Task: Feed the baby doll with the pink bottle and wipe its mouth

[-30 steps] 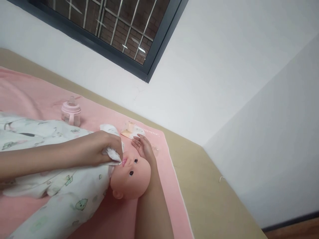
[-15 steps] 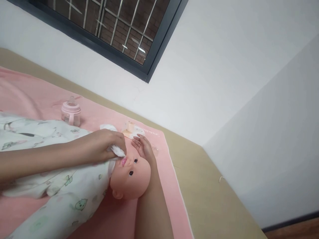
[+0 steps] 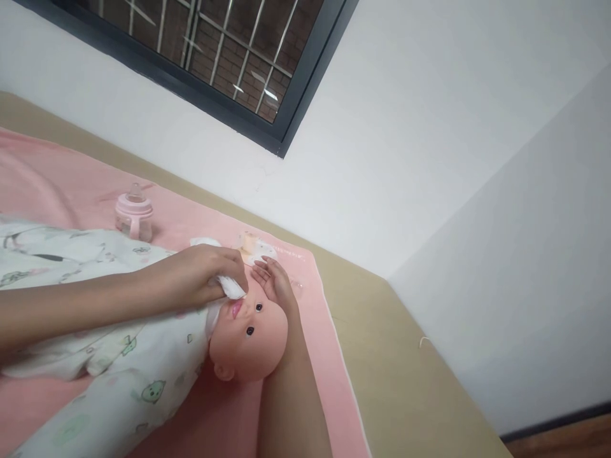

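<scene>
From the left, my left hand point(image 3: 210, 270) reaches over the doll point(image 3: 255, 340) and pinches a folded white tissue point(image 3: 231, 287) against its face, beside the mouth. The doll lies on its back with its bald head resting on my right forearm. Beyond the head, my right hand point(image 3: 272, 278) is palm up, its fingers loosely curled and holding nothing. A white printed cloth point(image 3: 157, 356) with green animals covers the doll's body.
A pink baby bottle point(image 3: 134, 213) stands behind the doll on a pink blanket point(image 3: 329, 356). White-and-orange items point(image 3: 258, 248) and a small clear object point(image 3: 298, 286) lie near my right hand. A dark-framed window point(image 3: 281, 137) is set in the white wall.
My left hand has slid slightly to the right with the tissue along the doll's cheek. My right arm and the doll's head stay in place.
</scene>
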### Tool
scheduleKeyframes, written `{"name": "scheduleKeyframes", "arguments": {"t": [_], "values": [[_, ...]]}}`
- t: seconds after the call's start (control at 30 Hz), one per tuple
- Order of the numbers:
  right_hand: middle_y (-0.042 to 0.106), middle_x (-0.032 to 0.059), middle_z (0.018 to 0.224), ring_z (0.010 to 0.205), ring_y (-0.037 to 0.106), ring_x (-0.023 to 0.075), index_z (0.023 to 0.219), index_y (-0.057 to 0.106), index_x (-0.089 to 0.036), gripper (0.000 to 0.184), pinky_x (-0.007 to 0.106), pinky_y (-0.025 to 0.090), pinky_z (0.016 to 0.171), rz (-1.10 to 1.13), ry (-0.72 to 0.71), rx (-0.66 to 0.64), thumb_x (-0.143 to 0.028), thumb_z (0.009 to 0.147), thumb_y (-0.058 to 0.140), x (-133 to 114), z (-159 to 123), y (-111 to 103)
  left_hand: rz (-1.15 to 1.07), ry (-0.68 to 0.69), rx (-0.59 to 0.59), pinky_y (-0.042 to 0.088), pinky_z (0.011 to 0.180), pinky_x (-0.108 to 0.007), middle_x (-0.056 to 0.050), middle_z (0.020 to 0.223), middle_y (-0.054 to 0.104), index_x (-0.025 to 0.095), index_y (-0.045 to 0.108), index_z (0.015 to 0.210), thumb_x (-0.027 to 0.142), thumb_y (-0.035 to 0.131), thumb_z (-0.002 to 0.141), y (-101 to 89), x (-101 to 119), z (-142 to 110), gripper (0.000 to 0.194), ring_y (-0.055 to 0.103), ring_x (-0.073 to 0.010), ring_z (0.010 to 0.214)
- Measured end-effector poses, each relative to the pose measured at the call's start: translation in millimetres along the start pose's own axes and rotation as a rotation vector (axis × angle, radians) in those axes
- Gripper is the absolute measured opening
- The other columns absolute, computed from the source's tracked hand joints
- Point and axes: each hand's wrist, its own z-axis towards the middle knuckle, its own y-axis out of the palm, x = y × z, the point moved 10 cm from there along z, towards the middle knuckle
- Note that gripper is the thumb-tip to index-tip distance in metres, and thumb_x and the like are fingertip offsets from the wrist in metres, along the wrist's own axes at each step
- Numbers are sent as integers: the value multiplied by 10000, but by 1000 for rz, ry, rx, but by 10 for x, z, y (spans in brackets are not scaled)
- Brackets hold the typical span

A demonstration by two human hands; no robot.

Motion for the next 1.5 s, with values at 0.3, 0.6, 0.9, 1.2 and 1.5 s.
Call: {"name": "scheduleKeyframes", "arguments": {"t": [0.3,0.6,0.9,1.2,1.5], "values": [[676,46,841,771,647,136,922,625,-169,242,307,516,872,0,1,-19,-302,732,696,-1,-8,6,-85,-8,-83,424,658,-184,-14,852,638,235,718,829,138,471,759,38,157,-63,275,601,-145,748],[676,49,837,766,649,136,920,622,-165,230,306,517,871,-2,3,-13,-288,737,689,-7,-12,14,-48,-31,-102,414,690,-202,0,894,610,262,706,858,119,461,722,94,94,-69,314,589,-141,787],[677,45,829,752,649,133,918,617,-166,214,297,524,847,-2,8,-15,-278,745,677,-4,-3,17,31,-60,-117,416,702,-222,-1,939,608,278,705,906,158,441,741,113,40,-64,334,591,-146,792],[682,52,923,795,641,142,941,617,-187,270,302,521,824,-31,12,-39,-328,729,705,-8,-20,25,-73,-157,35,459,755,-217,13,973,699,249,679,986,374,509,812,-89,-146,-7,273,632,-194,883],[646,59,1105,973,615,181,794,652,-187,270,346,484,903,-380,-102,-328,-431,704,727,-904,-600,573,-172,-151,138,471,842,-268,-3,1144,649,247,598,1097,435,562,783,-343,-204,26,368,599,-236,1024]]}}
